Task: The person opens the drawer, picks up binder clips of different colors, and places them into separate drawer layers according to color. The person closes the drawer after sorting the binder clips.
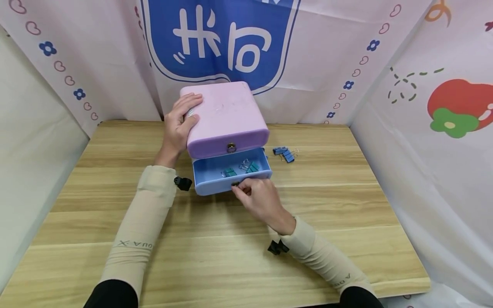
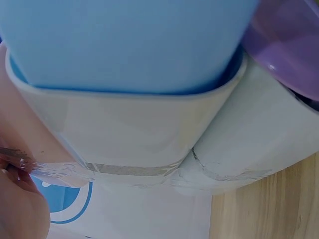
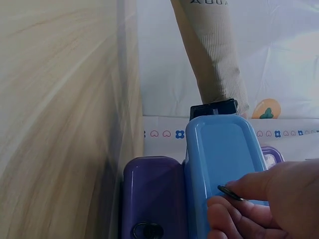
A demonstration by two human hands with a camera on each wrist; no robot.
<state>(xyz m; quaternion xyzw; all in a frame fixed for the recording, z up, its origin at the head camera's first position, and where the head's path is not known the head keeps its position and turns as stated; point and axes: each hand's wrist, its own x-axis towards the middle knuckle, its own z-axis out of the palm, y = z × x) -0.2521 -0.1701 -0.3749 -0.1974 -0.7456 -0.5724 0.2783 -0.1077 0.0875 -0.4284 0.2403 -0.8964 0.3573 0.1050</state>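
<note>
Drawer (image 1: 212, 187) smooth, blue; right grip (image 1: 262, 199) pinches dark knob (image 1: 235, 184); left grip (image 1: 180, 122) rests wide on rounded pink cabinet (image 1: 227, 111).

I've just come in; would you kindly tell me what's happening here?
A person's left grip rests on top of the box, and the right grip pinches the knob of the blue drawer, which stands open. Green clips lie inside it; blue clips lie on the table, to the right of the box.
</note>
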